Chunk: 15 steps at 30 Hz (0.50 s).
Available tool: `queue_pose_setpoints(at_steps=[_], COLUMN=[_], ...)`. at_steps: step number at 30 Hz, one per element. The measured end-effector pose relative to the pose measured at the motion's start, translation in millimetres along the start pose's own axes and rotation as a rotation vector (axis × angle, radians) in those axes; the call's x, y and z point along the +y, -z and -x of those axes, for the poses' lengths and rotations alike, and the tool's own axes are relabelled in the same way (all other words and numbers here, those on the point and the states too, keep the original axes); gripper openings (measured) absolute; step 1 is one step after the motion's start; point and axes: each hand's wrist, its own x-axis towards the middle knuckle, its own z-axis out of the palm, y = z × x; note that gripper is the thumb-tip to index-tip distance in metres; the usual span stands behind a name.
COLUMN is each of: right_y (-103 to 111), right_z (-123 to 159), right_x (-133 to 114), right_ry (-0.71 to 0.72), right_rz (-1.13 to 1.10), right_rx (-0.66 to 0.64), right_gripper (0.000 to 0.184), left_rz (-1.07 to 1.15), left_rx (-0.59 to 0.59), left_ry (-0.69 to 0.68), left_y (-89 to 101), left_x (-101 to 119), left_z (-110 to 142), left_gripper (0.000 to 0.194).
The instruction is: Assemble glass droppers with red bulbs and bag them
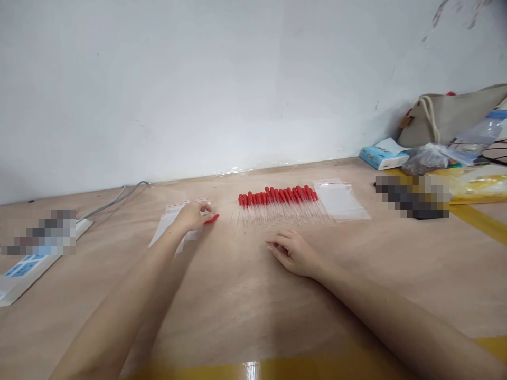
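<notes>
My left hand (pixel 193 215) is over a clear zip bag (pixel 161 227) at the left, its fingers bent and closed at a red rubber dropper bulb (pixel 211 219). Whether a glass stem joins that bulb is hidden by the hand. Right of it lies a row of glass droppers with red bulbs (pixel 279 196), their thin stems toward me. A few thin glass stems (pixel 236 224) lie at the row's left end. My right hand (pixel 295 253) rests on the table just in front of the row, fingers loosely curved, thumb apart, nothing in it.
Another clear zip bag (pixel 341 200) lies at the row's right end. Farther right are a dark blurred-out object (pixel 430 214), a blue tissue pack (pixel 383 154), plastic bags (pixel 425 157) and a grey cloth bag (pixel 455 113). A power strip (pixel 37 269) with a cable is at left.
</notes>
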Motion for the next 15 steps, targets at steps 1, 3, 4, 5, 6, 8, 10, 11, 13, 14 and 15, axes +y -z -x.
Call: queue_pose_setpoints(at_steps=[1, 3, 4, 5, 6, 8, 10, 11, 13, 14, 15], right_y=[0, -1, -1, -1, -1, -1, 0, 0, 0, 0, 0], right_z=[0, 0, 0, 0, 0, 1, 1, 1, 1, 1, 1], right_x=[0, 1, 1, 1, 1, 1, 1, 1, 1, 1, 1], right_ry=[0.004, 0.009, 0.009, 0.009, 0.009, 0.009, 0.010, 0.011, 0.011, 0.009, 0.008], right_rz=[0.005, 0.016, 0.020, 0.023, 0.025, 0.026, 0.027, 0.027, 0.026, 0.025, 0.023], right_rx=[0.001, 0.005, 0.005, 0.004, 0.004, 0.007, 0.009, 0.008, 0.005, 0.003, 0.001], right_gripper=[0.019, 0.019, 0.019, 0.019, 0.019, 0.019, 0.019, 0.019, 0.019, 0.019, 0.019], left_rz=[-0.002, 0.027, 0.052, 0.079, 0.104, 0.137, 0.154, 0.162, 0.171, 0.169, 0.164], left_rx=[-0.031, -0.079, -0.095, -0.103, -0.108, -0.094, -0.062, -0.049, -0.027, -0.011, 0.009], left_ry=[-0.010, -0.042, -0.057, -0.066, -0.068, -0.055, -0.032, -0.021, 0.001, 0.015, 0.030], left_y=[-0.6, -3.7, -5.8, -8.2, -10.6, -15.4, -19.8, -21.7, -24.4, -25.1, -25.3], left_x=[-7, -16, -17, -17, -15, -8, 0, 3, 9, 10, 12], left_z=[3, 6, 6, 7, 7, 7, 7, 7, 8, 8, 9], left_gripper=[0.026, 0.031, 0.032, 0.032, 0.031, 0.027, 0.022, 0.020, 0.018, 0.018, 0.019])
